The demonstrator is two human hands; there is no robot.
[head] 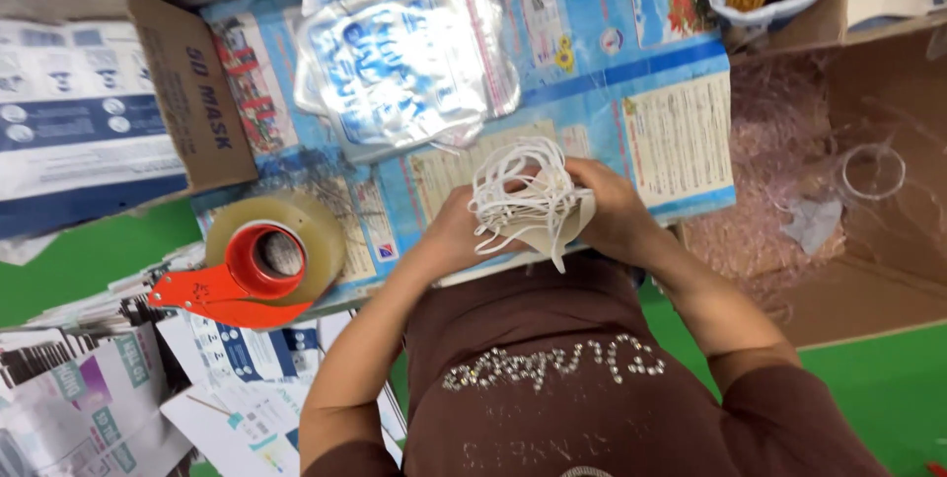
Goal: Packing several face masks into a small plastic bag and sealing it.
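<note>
While closed, fingers (592, 203) round masks (528, 206).

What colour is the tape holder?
The plastic tape dispenser is bright orange-red, seen from the head view.

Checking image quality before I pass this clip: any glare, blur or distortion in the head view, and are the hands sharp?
Head view: even light, soft shadows; glare on the stack of clear plastic bags; slight blur on the left hand, right hand and bundle of white-looped masks; the tape dispenser is fairly sharp; edges bend from the wide lens.
</note>
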